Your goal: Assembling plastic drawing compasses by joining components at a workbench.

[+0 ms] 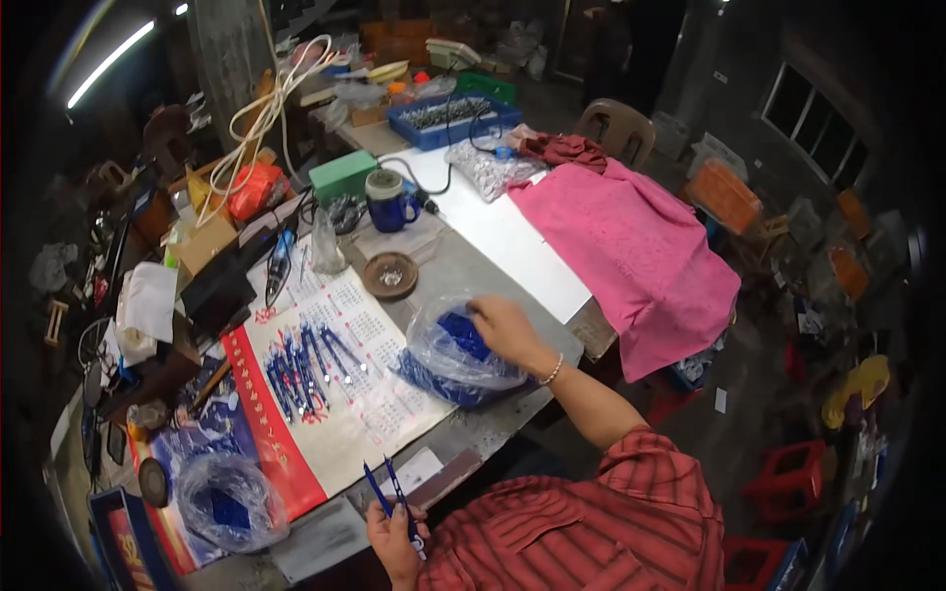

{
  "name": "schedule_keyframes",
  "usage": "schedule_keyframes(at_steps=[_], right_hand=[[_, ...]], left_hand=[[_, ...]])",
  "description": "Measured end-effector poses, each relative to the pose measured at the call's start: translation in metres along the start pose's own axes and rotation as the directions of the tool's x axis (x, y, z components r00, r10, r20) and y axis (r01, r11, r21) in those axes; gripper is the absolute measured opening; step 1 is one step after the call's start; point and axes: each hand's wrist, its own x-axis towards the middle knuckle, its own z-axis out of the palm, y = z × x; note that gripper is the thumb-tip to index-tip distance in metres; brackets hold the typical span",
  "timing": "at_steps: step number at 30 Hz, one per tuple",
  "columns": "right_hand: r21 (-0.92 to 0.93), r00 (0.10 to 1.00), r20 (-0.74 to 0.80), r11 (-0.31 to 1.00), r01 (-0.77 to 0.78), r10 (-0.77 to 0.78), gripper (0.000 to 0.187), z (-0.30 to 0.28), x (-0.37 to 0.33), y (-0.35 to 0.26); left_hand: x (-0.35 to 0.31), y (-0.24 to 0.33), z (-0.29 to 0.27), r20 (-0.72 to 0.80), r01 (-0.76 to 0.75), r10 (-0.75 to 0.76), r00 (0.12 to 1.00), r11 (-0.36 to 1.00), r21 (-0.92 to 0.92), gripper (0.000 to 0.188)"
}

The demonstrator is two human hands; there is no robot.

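Observation:
My left hand [396, 542] is closed around a blue two-legged piece [386, 483], shaped like a drawing compass, with its legs pointing up and apart. At the clear plastic bag [424, 320] of small blue parts [463, 335], my right hand [505, 333] reaches into the mouth with curled fingers. Its fingertips are partly hidden, so what they grip does not show. Left of that bag, several similar blue two-legged pieces [296, 374] lie in a loose row on a printed sheet [370, 399]. A second clear bag [266, 507] with blue parts stands near the table's front left.
Behind the right-hand bag are a round brown dish [391, 276] with small bits and a blue mug [391, 205]. A pink cloth [641, 256] drapes over the table's right side. A blue tray [424, 138] of metal parts sits at the back. Cables [266, 113] hang at the left.

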Motion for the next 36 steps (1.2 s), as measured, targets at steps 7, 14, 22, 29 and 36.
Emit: schedule_keyframes(at_steps=[7, 14, 22, 29, 36], right_hand=[[0.785, 0.917, 0.323, 0.476, -0.397, 0.233, 0.027, -0.042, -0.018, -0.074], [0.738, 0.771, 0.622, 0.225, -0.636, 0.136, 0.026, -0.014, -0.052, -0.099], [0.665, 0.669, 0.737, 0.072, -0.743, 0.097, 0.015, 0.014, -0.069, -0.114], [0.66, 0.663, 0.746, 0.068, -0.748, 0.062, 0.01, 0.024, -0.078, -0.122], [0.65, 0.661, 0.748, 0.141, -0.746, 0.05, 0.009, 0.026, -0.094, -0.136]], left_hand=[[0.006, 0.003, 0.008, -0.063, 0.076, -0.073, 0.995, 0.996, 0.047, 0.008], [0.01, 0.001, 0.016, -0.028, 0.114, -0.115, 0.993, 0.992, -0.052, 0.015], [0.005, 0.003, 0.01, -0.005, 0.066, -0.067, 0.998, 0.995, -0.08, 0.022], [0.007, 0.001, 0.01, -0.015, 0.068, -0.07, 0.997, 0.994, -0.082, 0.027], [0.007, -0.003, 0.011, -0.002, 0.068, -0.068, 0.998, 0.997, -0.033, 0.031]])
